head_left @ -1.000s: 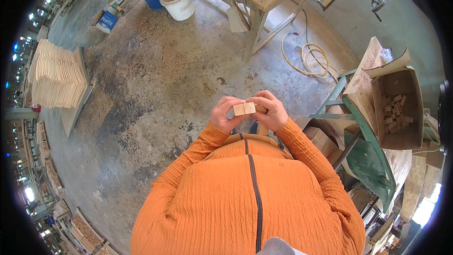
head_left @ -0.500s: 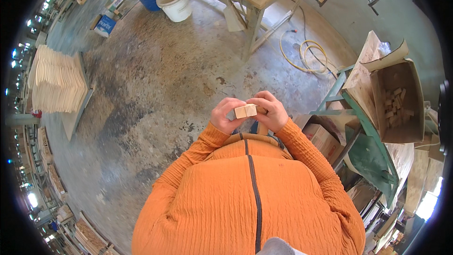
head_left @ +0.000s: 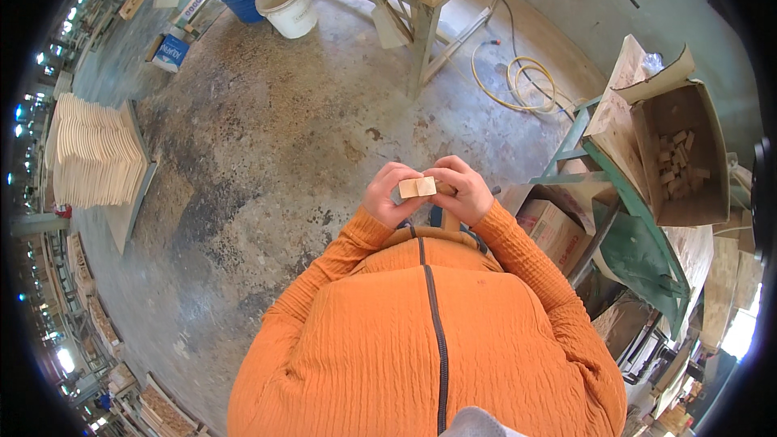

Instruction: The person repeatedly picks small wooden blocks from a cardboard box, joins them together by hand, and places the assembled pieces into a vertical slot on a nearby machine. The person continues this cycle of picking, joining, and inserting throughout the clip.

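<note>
The view has turned, carrying one round white plastic bucket [head_left: 293,20] leftward along the frame's top. At centre, the left hand [head_left: 386,194] and right hand [head_left: 468,193] grip what look like two pale, square-ended wooden blocks [head_left: 424,187] in curled fingers. Their smooth ends face the camera, abutting left to right; their long axis cannot be told.
</note>
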Tool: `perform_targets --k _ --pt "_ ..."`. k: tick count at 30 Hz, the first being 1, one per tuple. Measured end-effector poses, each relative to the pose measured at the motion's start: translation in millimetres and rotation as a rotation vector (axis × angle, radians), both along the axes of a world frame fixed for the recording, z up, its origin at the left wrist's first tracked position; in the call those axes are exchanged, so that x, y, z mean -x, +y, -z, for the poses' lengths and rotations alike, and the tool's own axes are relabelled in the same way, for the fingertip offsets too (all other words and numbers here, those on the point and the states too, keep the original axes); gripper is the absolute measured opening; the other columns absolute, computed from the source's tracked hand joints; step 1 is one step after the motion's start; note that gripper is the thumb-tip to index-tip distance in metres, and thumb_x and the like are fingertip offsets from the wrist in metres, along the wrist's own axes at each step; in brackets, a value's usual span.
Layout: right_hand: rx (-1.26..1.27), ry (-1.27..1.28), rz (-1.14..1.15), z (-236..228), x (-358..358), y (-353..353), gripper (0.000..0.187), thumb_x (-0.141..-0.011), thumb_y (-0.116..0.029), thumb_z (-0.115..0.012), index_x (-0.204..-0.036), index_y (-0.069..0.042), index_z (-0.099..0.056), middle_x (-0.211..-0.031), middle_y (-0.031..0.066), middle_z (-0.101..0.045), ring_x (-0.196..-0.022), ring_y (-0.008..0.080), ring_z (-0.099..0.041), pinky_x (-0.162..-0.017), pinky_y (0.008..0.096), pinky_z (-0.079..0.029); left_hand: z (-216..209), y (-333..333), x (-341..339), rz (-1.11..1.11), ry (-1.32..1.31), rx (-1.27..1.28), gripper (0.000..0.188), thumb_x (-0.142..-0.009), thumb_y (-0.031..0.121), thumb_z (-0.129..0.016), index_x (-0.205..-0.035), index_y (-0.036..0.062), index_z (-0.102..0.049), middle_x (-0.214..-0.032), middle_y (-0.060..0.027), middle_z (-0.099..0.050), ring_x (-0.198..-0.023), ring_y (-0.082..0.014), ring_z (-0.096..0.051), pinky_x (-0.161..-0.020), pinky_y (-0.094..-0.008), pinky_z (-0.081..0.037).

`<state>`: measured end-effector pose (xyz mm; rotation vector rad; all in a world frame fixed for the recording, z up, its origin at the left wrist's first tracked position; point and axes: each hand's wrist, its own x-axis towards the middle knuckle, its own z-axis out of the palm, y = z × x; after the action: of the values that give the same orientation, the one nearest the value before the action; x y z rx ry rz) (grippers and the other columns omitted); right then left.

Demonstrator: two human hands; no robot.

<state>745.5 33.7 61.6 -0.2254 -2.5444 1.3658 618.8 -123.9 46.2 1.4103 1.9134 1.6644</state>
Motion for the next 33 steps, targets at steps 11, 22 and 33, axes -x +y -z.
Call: perform_targets --k 11,22,33 --pt "1.068 -0.116 0.158 -4.9 5.1 -11.3 0.043 -0.079 0.0 -0.057 -0.121 0.0 -0.048 -0.105 0.0111 -0.062 -0.06 0.0154 -0.06 -0.053 0.0266 -0.052 38.4 -6.4 2.6 0.121 -1.228 -0.144 0.035 -0.083 0.002 -0.071 -0.112 0.0077 -0.053 -0.116 -0.0111 -0.063 -0.1 -0.0185 -0.063 -0.086 -0.0349 -0.054" --pt "0.773 -0.082 0.078 2.3 4.0 -9.8 0.04 -0.084 -0.004 -0.065 -0.124 -0.006 -0.06 -0.115 0.0025 -0.051 -0.068 0.005 -0.055 -0.064 0.0213 -0.047 14.1 -7.5 -6.5 0.024 -0.483 -0.051 0.038 -0.079 0.006 -0.077 -0.11 0.0054 -0.055 -0.109 -0.0082 -0.066 -0.099 -0.0139 -0.062 -0.083 -0.029 -0.053" --pt "0.561 -0.028 -0.086 -16.8 10.9 -17.6 0.052 -0.091 0.001 -0.054 -0.142 -0.011 -0.045 -0.132 0.0076 -0.048 -0.109 0.0142 -0.053 -0.085 0.026 -0.047 -0.2 -9.1 2.4 -0.051 -0.231 -0.123 0.039 -0.079 0.005 -0.076 -0.114 0.0028 -0.06 -0.113 -0.0127 -0.066 -0.099 -0.0156 -0.064 -0.083 -0.0287 -0.053"
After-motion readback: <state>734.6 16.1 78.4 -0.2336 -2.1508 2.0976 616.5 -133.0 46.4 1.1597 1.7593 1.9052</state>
